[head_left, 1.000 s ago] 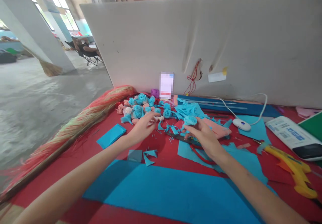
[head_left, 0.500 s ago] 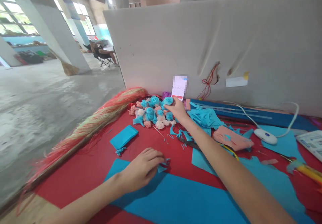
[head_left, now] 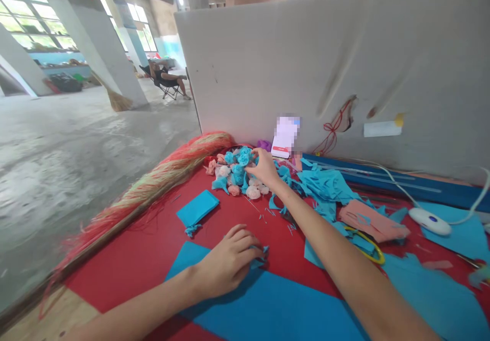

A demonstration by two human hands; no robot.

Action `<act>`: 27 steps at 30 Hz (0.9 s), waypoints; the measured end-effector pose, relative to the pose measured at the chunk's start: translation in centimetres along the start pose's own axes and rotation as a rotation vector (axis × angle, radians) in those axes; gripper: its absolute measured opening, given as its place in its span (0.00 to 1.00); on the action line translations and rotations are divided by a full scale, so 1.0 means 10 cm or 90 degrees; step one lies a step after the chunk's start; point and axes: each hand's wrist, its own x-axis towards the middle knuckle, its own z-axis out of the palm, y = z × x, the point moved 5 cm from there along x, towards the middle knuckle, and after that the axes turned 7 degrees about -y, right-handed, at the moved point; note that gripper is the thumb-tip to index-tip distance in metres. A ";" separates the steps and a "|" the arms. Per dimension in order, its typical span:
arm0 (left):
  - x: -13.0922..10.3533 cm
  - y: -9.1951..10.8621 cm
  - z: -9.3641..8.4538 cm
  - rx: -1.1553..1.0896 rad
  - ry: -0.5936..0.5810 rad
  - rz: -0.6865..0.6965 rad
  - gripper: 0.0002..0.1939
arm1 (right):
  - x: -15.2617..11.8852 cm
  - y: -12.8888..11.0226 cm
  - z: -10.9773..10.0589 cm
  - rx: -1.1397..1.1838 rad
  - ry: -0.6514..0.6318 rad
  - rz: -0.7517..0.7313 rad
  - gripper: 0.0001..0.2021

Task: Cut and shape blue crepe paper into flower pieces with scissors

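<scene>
My right hand (head_left: 265, 169) is at the right side of a heap of paper roses. Its thumb and forefinger are apart, beside a blue paper rose (head_left: 244, 155) on top. White and pink paper roses (head_left: 253, 192) lie among the blue ones. Nearer to me, my left hand (head_left: 234, 257) has its fingers curled around crumpled blue crepe paper (head_left: 259, 262), partly hidden by the fingers. Below that hand a large blue crepe sheet (head_left: 275, 305) lies flat. A folded blue crepe packet (head_left: 198, 209) is farther left on the red table cover (head_left: 153, 259).
Blue scraps (head_left: 329, 183), a folded pink crepe piece (head_left: 373, 221) and yellow-handled scissors (head_left: 377, 254) lie right. A white corded device (head_left: 429, 221) is beyond. A phone (head_left: 285, 137) leans on the upright board (head_left: 268, 65). A red-and-straw fibre bundle (head_left: 161, 183) borders the left.
My right hand has carried the blue rose left onto the heap, and its fingers have spread. My left hand keeps hold of the crumpled paper. The camera view has turned slightly left.
</scene>
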 end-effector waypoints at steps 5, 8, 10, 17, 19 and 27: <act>-0.01 -0.01 0.02 0.012 -0.003 -0.001 0.17 | -0.10 -0.08 -0.17 -0.017 0.014 -0.030 0.14; -0.01 -0.01 0.02 0.010 0.004 -0.006 0.17 | -0.30 -0.13 -0.29 -0.026 -0.019 -0.030 0.13; -0.01 -0.02 0.01 -0.007 0.013 -0.032 0.17 | -0.51 -0.16 -0.36 -0.032 -0.069 -0.031 0.12; 0.00 -0.16 0.05 -0.085 0.030 -0.127 0.19 | -1.52 -0.12 -0.52 -0.061 -0.307 0.003 0.08; 0.02 -0.18 0.08 -0.084 0.019 -0.112 0.16 | -1.77 -0.12 -0.54 -0.064 -0.333 0.015 0.07; -0.05 -0.25 -0.19 -0.083 0.060 -0.144 0.15 | -2.02 -0.42 -0.26 -0.096 -0.338 0.009 0.29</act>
